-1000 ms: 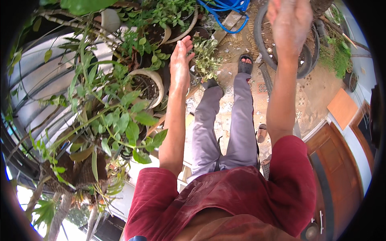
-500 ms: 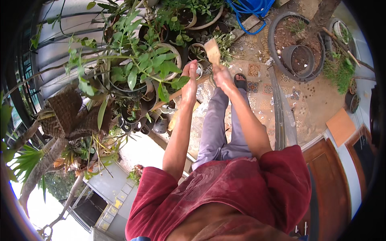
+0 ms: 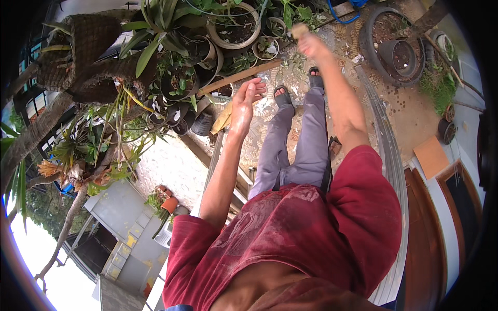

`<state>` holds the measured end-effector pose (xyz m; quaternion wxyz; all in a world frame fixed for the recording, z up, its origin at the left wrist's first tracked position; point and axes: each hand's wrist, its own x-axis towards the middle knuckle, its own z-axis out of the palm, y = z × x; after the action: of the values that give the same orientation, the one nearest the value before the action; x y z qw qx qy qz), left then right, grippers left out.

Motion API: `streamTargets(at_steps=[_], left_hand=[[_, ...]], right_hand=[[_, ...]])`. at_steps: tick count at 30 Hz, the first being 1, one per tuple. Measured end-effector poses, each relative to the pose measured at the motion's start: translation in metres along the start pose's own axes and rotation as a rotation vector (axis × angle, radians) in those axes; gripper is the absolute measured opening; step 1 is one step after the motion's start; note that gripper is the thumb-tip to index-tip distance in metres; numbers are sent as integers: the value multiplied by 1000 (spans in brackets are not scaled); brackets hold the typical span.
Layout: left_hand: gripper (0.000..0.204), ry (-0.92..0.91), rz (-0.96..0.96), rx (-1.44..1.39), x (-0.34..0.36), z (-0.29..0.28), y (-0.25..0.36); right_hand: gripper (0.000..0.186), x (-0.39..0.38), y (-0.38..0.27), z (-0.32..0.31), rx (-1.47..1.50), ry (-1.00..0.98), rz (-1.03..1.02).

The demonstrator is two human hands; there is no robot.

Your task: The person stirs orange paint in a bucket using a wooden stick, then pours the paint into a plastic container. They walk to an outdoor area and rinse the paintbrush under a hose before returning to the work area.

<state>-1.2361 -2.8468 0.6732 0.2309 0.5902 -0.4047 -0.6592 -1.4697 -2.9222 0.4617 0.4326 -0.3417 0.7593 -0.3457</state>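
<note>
My right hand point(image 3: 314, 49) is stretched out far ahead, fingers closed round the handle of what looks like a flat tan brush point(image 3: 299, 31). Motion softens its outline, and the grip hides the handle. Nearer to me and to the left, my left hand point(image 3: 246, 106) hangs in the air with nothing in it, its fingers apart and slightly bent. Pale dust or residue marks the left wrist. Below that hand lie a wooden plank point(image 3: 240, 78) and several potted plants; it touches none of them.
Potted plants, among them a round pot point(image 3: 234, 46), crowd the far left. A large round planter point(image 3: 365, 49) stands at the far right around a tree trunk. A long metal rail point(image 3: 386, 135) runs along my right side. White scraps litter the patterned floor point(image 3: 306, 116).
My right hand has moved farther away and to the right with the brush. My left hand has turned, its fingers now pointing right. The view has shifted, and both sandalled feet now show.
</note>
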Motion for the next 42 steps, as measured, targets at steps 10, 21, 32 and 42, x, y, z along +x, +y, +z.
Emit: streamTargets(at_steps=[10,21,32,42], left_hand=[[49,212,-32,-118,-94,-78,-18],[43,267,-53,-307,-111,-68,-13],[41,710,60,-489,-114,-111,-29],[42,706,106,-671,-105,-101,23]], right_hand=[[36,-225,-54,20,958,-493,776],[48,-193,-340,-222,560,411,-787],[31,-248,-190,1,-32,-659,-151],[32,-229,-275,-47,145,-448,-535]])
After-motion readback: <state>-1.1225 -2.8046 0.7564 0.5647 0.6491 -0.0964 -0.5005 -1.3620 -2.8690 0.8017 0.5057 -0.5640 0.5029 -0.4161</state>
